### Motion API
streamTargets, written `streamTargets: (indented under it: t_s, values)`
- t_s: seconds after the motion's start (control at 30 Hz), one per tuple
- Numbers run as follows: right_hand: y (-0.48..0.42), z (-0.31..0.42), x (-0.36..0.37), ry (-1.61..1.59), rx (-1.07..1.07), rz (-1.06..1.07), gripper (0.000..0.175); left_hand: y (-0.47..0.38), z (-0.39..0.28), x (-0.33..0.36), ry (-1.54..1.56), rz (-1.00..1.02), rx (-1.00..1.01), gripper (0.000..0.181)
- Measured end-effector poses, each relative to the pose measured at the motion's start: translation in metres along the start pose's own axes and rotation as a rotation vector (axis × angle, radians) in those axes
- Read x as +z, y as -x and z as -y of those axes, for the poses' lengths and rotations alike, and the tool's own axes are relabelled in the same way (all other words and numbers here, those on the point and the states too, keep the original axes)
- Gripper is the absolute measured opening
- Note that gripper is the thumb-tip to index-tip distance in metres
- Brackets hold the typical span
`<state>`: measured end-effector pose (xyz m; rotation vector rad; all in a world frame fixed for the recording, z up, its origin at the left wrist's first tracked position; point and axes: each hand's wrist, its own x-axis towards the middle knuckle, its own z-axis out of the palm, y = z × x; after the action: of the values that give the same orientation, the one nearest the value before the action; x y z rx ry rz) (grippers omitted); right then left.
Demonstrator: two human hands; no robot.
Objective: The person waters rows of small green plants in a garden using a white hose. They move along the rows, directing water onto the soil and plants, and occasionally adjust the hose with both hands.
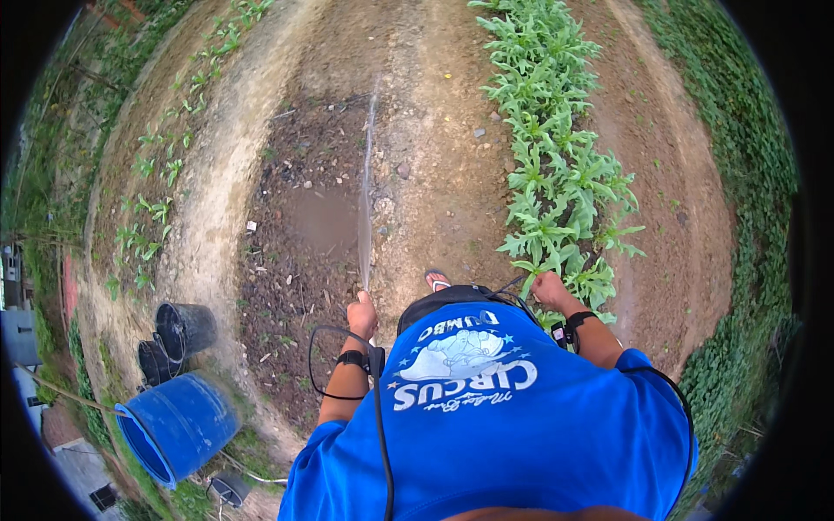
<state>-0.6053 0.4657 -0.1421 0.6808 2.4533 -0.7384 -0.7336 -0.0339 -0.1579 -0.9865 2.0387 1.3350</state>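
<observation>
My left hand (361, 316) is closed around a hose, and a short pale length of the hose (373, 340) shows below the fist. From its end, hidden by my thumb and fingers, a thin water jet (367, 195) shoots forward over the soil. To its left lies a dark soil bed (280, 286) with a muddy puddle (324, 218). My right hand (550, 290) is curled into a fist at my right side, close to the near end of a row of leafy green plants (554, 169). Nothing is visible in that fist.
A blue plastic barrel (189, 423) lies tilted at lower left, with a hose (65, 389) at its mouth. Black buckets (186, 327) stand beside it. Young seedlings (156, 208) grow in the left bed. Dense ground cover (736, 130) borders the right. Loose cables (381, 430) hang along my arms.
</observation>
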Motion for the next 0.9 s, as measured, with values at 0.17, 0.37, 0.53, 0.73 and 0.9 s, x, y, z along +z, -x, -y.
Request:
streamTargets:
  t_s: [0.17,0.37,0.53,0.73,0.9]
  values:
    - [-0.006,-0.003,0.0,0.064,-0.082,-0.039,0.018,-0.001,-0.01,0.003,-0.002,0.014,0.055,0.062]
    - [-0.01,-0.007,0.001,0.051,-0.092,-0.048,0.018,0.001,-0.029,0.01,0.046,0.004,0.126,0.062]
    - [-0.011,-0.009,-0.001,0.044,-0.105,-0.035,0.019,0.002,-0.036,0.012,0.089,0.024,0.143,0.062]
    - [-0.01,-0.011,0.001,0.035,-0.088,-0.036,0.02,0.002,-0.031,0.01,0.1,-0.01,0.025,0.063]
    - [-0.006,-0.009,0.006,0.046,-0.04,-0.002,0.02,0.003,-0.017,0.004,0.113,-0.019,-0.027,0.065]
